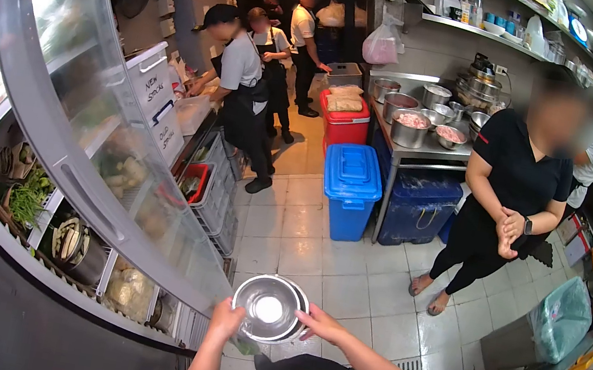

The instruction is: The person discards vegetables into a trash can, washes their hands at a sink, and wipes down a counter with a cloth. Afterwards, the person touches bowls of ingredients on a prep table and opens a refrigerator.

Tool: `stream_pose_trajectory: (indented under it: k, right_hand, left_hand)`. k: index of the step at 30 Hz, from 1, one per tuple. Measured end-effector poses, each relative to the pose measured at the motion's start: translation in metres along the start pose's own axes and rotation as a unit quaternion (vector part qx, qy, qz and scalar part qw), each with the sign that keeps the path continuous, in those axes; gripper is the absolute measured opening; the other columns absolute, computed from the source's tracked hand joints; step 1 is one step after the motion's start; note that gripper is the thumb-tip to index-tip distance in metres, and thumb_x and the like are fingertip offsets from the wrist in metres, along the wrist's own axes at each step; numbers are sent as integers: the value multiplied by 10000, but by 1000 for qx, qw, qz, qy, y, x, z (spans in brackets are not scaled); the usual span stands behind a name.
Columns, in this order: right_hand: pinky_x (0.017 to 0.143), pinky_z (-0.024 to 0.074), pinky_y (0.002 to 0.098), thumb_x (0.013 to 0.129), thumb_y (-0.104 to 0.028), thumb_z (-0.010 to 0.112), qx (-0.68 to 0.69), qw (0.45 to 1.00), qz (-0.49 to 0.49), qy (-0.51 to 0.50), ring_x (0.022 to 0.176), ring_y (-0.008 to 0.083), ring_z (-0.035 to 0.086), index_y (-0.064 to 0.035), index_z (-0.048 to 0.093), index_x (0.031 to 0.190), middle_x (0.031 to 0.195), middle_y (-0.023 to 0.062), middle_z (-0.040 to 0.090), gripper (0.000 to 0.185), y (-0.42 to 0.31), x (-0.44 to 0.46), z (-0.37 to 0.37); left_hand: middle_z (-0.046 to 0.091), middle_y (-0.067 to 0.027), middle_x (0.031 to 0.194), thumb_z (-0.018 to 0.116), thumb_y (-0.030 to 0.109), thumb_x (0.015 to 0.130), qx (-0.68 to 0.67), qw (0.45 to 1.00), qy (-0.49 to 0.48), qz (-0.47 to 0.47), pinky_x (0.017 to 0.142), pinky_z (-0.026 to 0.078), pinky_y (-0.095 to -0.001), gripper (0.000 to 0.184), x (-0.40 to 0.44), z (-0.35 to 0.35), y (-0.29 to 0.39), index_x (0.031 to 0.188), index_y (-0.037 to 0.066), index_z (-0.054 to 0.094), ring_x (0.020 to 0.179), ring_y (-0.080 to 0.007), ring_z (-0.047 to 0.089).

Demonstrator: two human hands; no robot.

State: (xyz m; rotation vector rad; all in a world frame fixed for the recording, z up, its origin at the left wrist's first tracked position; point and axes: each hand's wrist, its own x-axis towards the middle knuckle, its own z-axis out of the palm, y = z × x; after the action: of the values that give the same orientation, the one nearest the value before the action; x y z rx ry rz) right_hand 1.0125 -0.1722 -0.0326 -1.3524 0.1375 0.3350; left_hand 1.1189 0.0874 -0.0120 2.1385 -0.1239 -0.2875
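In front of my body I hold a shiny steel bowl [268, 308] with nothing seen inside it. A second rim shows along its right side, so two bowls appear stacked. My left hand [227, 318] is closed on the left edge, and my right hand [319, 323] grips the right edge. Something greenish [246, 346] shows below my left hand; its kind is unclear. To my left stands a glass-door fridge, its door [95, 143] swung open. On its shelves are green leafy vegetables [32, 197], a metal pot [78, 250] and a wrapped bundle [130, 290].
A person in black [522, 172] stands ahead right; several others work at the back left. A blue lidded bin [350, 190], a red cooler [343, 120] and a steel table [427, 154] with pots stand ahead. A lined trash bin [521, 344] is at right.
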Motion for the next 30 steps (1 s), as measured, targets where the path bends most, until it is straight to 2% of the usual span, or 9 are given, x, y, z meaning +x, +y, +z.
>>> stream_pose_trajectory:
  k: [2, 6, 9, 14, 15, 19, 25, 28, 30]
  right_hand:
    - [722, 527, 357, 882, -416, 590, -54, 995, 36, 80, 892, 210, 622, -22, 498, 1204, 1023, 107, 624, 517, -12, 16, 19]
    - [705, 521, 347, 808, -383, 636, -172, 980, 3, 102, 827, 224, 649, -10, 536, 1046, 910, 146, 643, 454, -9, 35, 25]
    - [758, 484, 421, 757, -292, 597, -259, 955, -48, 134, 846, 323, 630, 15, 547, 1011, 910, 204, 637, 401, 9, 43, 26]
    - [636, 485, 380, 753, -270, 621, -251, 943, -30, 217, 740, 232, 607, -5, 540, 1011, 847, 144, 623, 379, 72, 75, -15]
    - [630, 485, 379, 755, -260, 617, -243, 939, -27, 240, 736, 230, 605, 0, 538, 1023, 846, 143, 622, 382, 70, 76, -23]
    - [624, 491, 367, 751, -236, 609, -215, 935, -43, 277, 737, 233, 614, 12, 532, 1069, 862, 150, 625, 411, 63, 71, -46]
    - [651, 499, 355, 740, -191, 612, -184, 930, -22, 317, 743, 221, 626, 0, 537, 1020, 869, 125, 631, 347, 60, 53, -49]
    - [585, 507, 356, 745, -152, 601, -134, 934, -55, 325, 694, 220, 625, -4, 518, 1009, 845, 126, 618, 313, 95, 53, -66]
    - [498, 522, 360, 750, -116, 585, -77, 944, 0, 320, 645, 226, 624, 1, 499, 1027, 823, 132, 604, 313, 101, 48, -72]
  left_hand:
    - [672, -206, 945, 583, 146, 747, 5, 1000, 17, 10, 781, 493, -378, 373, -9, -5, -9, 1057, -60, 594, 871, -284, 657]
    - [671, -204, 966, 646, 286, 795, -7, 1000, -2, -5, 786, 489, -368, 433, -47, -25, -3, 1065, -50, 596, 903, -284, 655]
    - [671, -183, 951, 644, 397, 835, -12, 1000, -3, -21, 783, 487, -351, 498, -66, -34, -16, 1053, -48, 600, 888, -254, 648]
    - [668, -168, 941, 678, 378, 824, -25, 997, 73, -3, 802, 486, -327, 531, -91, -54, -30, 1133, -40, 570, 875, -226, 640]
    - [604, -214, 1095, 764, 368, 730, -30, 998, 34, -50, 877, 467, -359, 751, -99, -63, -20, 1293, -20, 452, 1001, -270, 598]
    - [434, -272, 1322, 874, 341, 553, 117, 989, -88, 25, 988, 403, -383, 1079, -96, -73, -78, 1396, -22, 306, 1175, -337, 497]
    - [406, -239, 1373, 864, 391, 607, 44, 965, -244, -89, 1046, 349, -381, 1107, -97, -74, -75, 1422, -38, 249, 1271, -315, 418]
    - [383, -212, 1402, 855, 398, 638, 4, 947, -298, -117, 1053, 334, -376, 1094, -89, -70, -123, 1439, -14, 232, 1288, -298, 395]
    - [391, -234, 1384, 845, 351, 646, 27, 948, -309, -76, 997, 383, -356, 1065, -91, -61, -155, 1447, 14, 230, 1203, -278, 468]
